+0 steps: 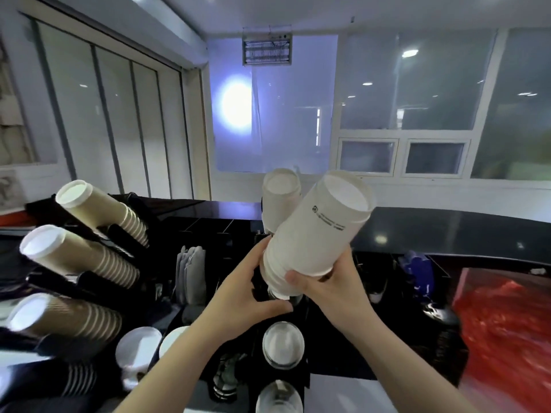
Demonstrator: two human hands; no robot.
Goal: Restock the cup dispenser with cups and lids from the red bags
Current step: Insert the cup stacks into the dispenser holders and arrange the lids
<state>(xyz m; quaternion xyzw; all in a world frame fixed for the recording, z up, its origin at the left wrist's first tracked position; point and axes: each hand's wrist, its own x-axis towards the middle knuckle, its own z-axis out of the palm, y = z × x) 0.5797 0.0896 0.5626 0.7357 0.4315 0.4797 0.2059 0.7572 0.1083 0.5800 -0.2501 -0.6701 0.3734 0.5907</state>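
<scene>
White paper cups [313,231], a nested stack with smooth walls, tilt above the black dispenser [280,302]. Both hands grip its lower end, left hand [253,290] and right hand [322,281]; line it up straight (ribbed brown cups [98,263] sit left). Red bag [504,332] lies right.

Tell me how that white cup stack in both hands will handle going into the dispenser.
The white cup stack looks like thin paper, so probably light. It is tall and tilted, gripped only near its base by the left hand and right hand, so it may sway or separate.
</scene>
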